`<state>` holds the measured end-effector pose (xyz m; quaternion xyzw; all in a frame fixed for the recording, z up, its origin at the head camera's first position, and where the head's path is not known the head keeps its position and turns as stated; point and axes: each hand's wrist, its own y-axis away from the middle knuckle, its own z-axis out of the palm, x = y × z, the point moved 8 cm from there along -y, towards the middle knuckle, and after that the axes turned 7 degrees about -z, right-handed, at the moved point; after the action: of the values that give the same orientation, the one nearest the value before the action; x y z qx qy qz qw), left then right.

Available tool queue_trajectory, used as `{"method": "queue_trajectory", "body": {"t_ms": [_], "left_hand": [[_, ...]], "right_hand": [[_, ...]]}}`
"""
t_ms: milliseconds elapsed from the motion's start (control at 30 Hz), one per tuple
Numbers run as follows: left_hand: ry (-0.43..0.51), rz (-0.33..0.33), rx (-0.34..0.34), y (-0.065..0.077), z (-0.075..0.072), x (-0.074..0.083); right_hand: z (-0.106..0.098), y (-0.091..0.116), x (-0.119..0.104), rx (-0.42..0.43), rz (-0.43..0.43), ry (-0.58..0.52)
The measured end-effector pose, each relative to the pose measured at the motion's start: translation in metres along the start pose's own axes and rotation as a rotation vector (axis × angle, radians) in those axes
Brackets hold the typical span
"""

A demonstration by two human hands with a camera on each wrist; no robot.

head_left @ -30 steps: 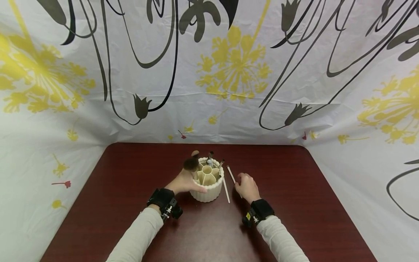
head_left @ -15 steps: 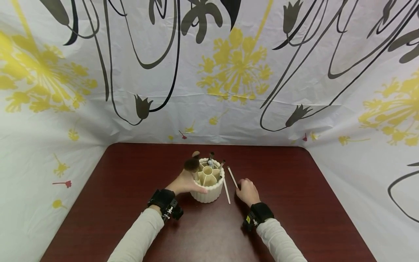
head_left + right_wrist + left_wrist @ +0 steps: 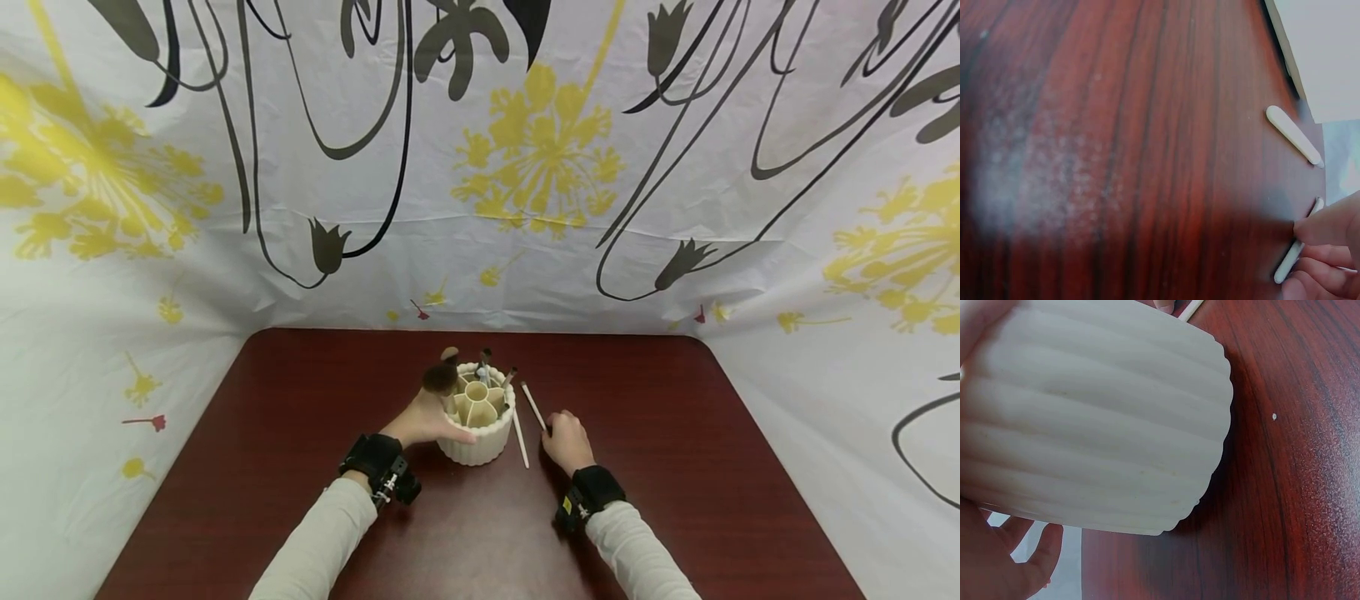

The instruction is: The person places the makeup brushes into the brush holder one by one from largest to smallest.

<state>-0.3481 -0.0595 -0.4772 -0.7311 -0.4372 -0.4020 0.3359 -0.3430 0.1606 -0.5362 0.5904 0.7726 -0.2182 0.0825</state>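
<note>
A round cream brush holder (image 3: 477, 447) with fluted sides and a divided top stands on the table. My left hand (image 3: 426, 419) grips its left side, thumb across the front; fluted wall (image 3: 1097, 412) fills most of the left wrist view. Several makeup brushes, among them a fluffy dark one (image 3: 440, 377), stand in the holder's compartments. To the right, my right hand (image 3: 567, 442) pinches a thin white-handled makeup brush (image 3: 533, 406) lying on the table. In the right wrist view thumb and fingers close on its handle (image 3: 1288, 264). Another thin white-handled stick (image 3: 1292, 134) lies between hand and holder.
The dark red wooden table (image 3: 337, 367) has rounded far corners. A white cloth (image 3: 420, 183) with yellow and grey flower prints hangs behind it and along both sides.
My right hand has moved slightly down and its fingers have closed on the thin brush. The left hand keeps its grip on the holder.
</note>
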Motion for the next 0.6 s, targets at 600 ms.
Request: {"method": "queue_trajectory", "body": {"t_ms": [600], "left_hand": [[-0.029,-0.007,0.006,-0.0011,0.0002,-0.0023]], "right_hand": [[-0.0015,-0.0018,-0.0005,0.043,-0.024,-0.019]]}}
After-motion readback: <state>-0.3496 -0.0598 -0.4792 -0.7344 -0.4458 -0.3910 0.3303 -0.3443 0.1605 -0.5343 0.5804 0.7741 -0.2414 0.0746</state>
